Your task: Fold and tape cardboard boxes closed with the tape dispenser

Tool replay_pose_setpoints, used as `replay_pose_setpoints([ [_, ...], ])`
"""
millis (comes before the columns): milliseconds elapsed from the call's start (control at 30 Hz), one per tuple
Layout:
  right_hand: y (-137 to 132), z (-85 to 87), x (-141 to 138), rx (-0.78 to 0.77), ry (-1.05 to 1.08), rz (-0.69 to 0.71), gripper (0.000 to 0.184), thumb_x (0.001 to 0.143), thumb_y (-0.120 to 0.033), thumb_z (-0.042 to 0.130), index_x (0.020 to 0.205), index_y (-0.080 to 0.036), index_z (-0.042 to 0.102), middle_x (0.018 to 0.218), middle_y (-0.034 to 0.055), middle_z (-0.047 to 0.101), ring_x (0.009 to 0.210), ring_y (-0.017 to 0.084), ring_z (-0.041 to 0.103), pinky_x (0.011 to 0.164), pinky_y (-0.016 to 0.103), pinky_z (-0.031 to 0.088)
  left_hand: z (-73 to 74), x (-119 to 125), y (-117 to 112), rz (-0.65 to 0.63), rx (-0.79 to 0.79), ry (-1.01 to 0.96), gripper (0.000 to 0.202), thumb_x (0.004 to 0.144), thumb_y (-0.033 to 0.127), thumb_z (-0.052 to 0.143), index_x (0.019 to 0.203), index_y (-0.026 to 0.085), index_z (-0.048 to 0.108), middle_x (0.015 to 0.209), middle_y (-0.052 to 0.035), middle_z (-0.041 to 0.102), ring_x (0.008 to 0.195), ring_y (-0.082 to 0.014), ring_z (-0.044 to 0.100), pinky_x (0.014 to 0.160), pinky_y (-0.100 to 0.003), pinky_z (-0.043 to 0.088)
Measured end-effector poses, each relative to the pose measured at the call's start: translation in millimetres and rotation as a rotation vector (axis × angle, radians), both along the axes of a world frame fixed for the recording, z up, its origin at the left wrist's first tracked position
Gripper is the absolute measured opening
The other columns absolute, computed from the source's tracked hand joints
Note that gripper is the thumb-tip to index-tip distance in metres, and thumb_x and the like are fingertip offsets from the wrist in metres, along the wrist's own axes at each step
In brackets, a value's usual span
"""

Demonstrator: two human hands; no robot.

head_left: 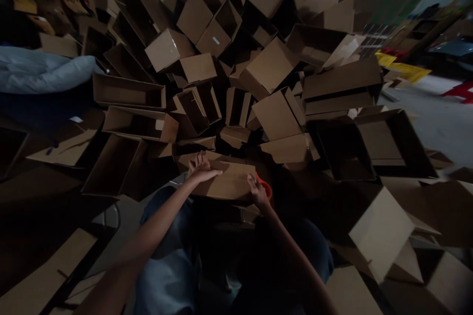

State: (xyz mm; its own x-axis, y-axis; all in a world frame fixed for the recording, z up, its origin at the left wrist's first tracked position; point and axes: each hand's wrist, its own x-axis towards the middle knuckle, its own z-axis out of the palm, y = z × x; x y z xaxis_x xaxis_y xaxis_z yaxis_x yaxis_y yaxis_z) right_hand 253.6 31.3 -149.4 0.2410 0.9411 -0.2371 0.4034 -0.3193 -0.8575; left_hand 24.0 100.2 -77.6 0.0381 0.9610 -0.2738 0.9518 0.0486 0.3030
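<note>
Brown corrugated carton point(227, 182) under an open left hand point(202, 168) and a curled right hand point(258, 192)

The carton lies flat, just beyond the person's blue denim jeans point(166, 226), with both hands on its upper face. The left fingers fan wide and rest near its far edge, pressing rather than clasping. The right fingers curl partway at its right end, touching the cardboard. Just past them sits a curved orange-red plastic piece point(264, 188), partly hidden; the dim light leaves it unclear whether those fingers grip it.

Neither hand visibly reaches beneath the carton, so a sideways knock could skid it out from under the palms. The orange-red piece could slip into the dark gap beyond the right fingers if the hold there is only light. A heap of open brown cardboard boxes point(271, 71) rises just past the left fingertips, and its loosely leaning cartons could slide toward the hands if bumped. Deep shadow around the fingers could also hide a box edge or flap, inviting a snag or a scrape across the bare forearms.
</note>
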Motion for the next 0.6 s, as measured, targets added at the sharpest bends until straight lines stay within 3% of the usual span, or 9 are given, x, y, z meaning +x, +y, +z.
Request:
replay_pose_setpoints([
  [233,-4,9.3,-3,-0.028,-0.03,0.023,0.062,0.097,-0.052,0.04,0.139,-0.011,0.058,0.143,0.0175,0.057,0.141,0.03,0.044,0.116,0.043,0.032,-7.4,-1,-7,0.017,0.083,-0.026,0.108,0.072,0.068,0.061,0.156,0.018,0.015,0.165,-0.0203,0.014,0.153,-0.0401,0.0,0.118,-0.064,0.005],
  [400,-6,12.1,-3,-0.051,-0.038,0.011,0.063,0.096,-0.055,0.04,0.14,-0.013,0.058,0.142,0.0178,0.058,0.143,0.031,0.042,0.116,0.043,0.032,-0.6,0,-8,0.022,0.068,-0.059,0.107,0.072,0.059,0.066,0.156,0.019,0.012,0.166,-0.0206,0.01,0.154,-0.0371,0.003,0.118,-0.063,0.008],
  [600,-4,9.3,-2,-0.059,-0.028,0.005,0.065,0.096,-0.056,0.04,0.139,-0.011,0.058,0.143,0.0173,0.057,0.142,0.03,0.043,0.116,0.041,0.032,4.5,-1,-6,-0.012,0.032,-0.063,0.106,0.073,0.052,0.067,0.155,0.018,0.01,0.166,-0.02,0.006,0.154,-0.0341,-0.004,0.118,-0.063,0.008],
])
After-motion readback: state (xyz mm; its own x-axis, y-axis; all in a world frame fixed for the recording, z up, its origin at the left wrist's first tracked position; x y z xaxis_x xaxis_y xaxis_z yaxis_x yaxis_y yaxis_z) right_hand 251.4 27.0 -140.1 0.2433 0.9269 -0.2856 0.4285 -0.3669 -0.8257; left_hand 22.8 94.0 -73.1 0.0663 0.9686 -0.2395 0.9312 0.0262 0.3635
